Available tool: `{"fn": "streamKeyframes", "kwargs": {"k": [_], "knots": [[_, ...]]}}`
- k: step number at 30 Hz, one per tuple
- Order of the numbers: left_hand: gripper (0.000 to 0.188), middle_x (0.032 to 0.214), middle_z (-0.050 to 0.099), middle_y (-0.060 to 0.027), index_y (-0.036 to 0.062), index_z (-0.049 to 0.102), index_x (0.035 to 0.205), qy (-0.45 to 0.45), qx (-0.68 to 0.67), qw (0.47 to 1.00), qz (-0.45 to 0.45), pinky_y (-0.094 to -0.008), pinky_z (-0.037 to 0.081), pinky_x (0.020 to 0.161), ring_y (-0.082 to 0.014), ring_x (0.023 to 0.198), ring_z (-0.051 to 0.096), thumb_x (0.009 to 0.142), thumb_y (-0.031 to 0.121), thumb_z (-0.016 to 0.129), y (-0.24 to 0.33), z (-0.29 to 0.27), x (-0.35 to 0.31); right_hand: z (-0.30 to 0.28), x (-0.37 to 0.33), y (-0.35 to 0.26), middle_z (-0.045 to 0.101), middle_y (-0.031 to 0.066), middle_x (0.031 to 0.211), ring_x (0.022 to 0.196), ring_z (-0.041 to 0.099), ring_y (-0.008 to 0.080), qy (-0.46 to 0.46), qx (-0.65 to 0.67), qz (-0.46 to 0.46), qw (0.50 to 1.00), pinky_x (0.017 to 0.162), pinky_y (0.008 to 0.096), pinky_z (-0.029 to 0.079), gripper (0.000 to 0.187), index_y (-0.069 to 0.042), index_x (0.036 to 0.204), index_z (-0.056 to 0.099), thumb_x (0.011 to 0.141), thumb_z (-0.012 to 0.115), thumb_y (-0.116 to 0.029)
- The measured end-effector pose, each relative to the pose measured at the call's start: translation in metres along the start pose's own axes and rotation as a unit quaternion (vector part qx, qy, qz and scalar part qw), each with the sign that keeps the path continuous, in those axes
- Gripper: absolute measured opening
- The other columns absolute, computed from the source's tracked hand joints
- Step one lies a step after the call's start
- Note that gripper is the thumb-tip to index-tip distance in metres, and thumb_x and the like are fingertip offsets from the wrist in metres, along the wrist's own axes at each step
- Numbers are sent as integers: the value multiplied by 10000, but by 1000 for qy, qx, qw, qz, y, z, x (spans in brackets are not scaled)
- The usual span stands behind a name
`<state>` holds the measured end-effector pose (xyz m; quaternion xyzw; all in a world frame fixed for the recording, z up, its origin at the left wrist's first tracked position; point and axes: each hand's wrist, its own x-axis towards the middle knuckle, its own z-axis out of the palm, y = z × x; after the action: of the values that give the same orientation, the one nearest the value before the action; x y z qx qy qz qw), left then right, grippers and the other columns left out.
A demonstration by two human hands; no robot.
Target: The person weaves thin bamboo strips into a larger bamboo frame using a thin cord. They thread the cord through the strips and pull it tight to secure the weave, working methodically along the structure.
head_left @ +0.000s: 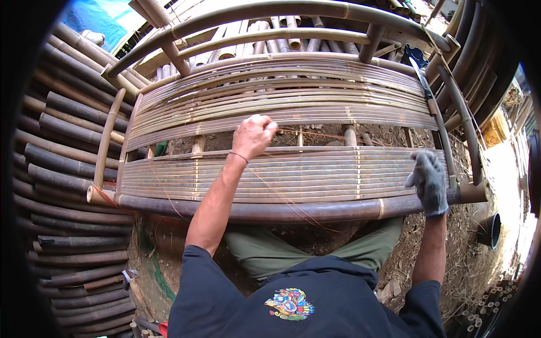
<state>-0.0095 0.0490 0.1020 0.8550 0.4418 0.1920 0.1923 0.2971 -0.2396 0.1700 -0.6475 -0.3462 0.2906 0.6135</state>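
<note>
Before me lies a bamboo bench frame with a seat of thin bamboo slats (276, 174), split by a long gap. My bare left hand (253, 135) is closed in a pinch above this gap, on a thin reddish cord (315, 134). One strand runs right from the fist; loose strands trail across the near slats and over the front pole (293, 212). At the right end of the near slats is my right hand (428, 179), in a grey glove. Its fingers are curled; what they grip, if anything, is hidden.
A knife (425, 87) with a wooden handle rests along the right end of the frame. Stacked dark bamboo poles (79, 214) fill the left side. The bench's back rail (259, 11) rises at the far side. A dark bucket (489, 231) stands on the ground at right.
</note>
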Motion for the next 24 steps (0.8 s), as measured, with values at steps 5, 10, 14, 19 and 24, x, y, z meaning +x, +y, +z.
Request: {"fn": "streamKeyframes", "kwargs": {"k": [5,10,14,19,24], "knots": [[364,859,745,-98,77,750,998,-218,-24,968,-123,-375,526,814,-236,824,702,965,369,536,-47,55,38,68,93,59,683,160,808,731,676,320,78,-600,-110,788,711,410,548,238,-69,852,708,922,623,-280],[410,603,483,23,5,638,849,-98,-417,902,-59,-288,412,530,-78,549,449,1054,308,452,34,27,-6,151,94,112,684,206,787,788,690,363,-95,-514,-46,851,736,463,554,496,-24,843,669,955,542,-490],[179,774,557,-90,57,608,848,-22,-389,880,273,-359,462,656,-260,702,554,956,200,606,125,9,-114,187,43,93,674,121,717,624,666,215,-348,-187,350,849,505,380,565,528,11,1048,683,998,489,-478],[300,1012,512,-102,75,600,1041,-197,-301,886,293,-456,380,895,-293,962,498,807,227,709,116,39,-156,187,40,71,550,74,769,610,573,147,-268,-291,-26,918,479,297,534,118,-34,930,622,932,523,-97],[489,1227,510,-187,24,542,1210,14,-89,986,138,-519,330,1050,-362,1159,489,738,91,649,3,44,-90,144,67,66,636,96,852,815,632,200,-168,-209,-146,952,784,345,530,181,-23,877,637,961,510,-122]]}}
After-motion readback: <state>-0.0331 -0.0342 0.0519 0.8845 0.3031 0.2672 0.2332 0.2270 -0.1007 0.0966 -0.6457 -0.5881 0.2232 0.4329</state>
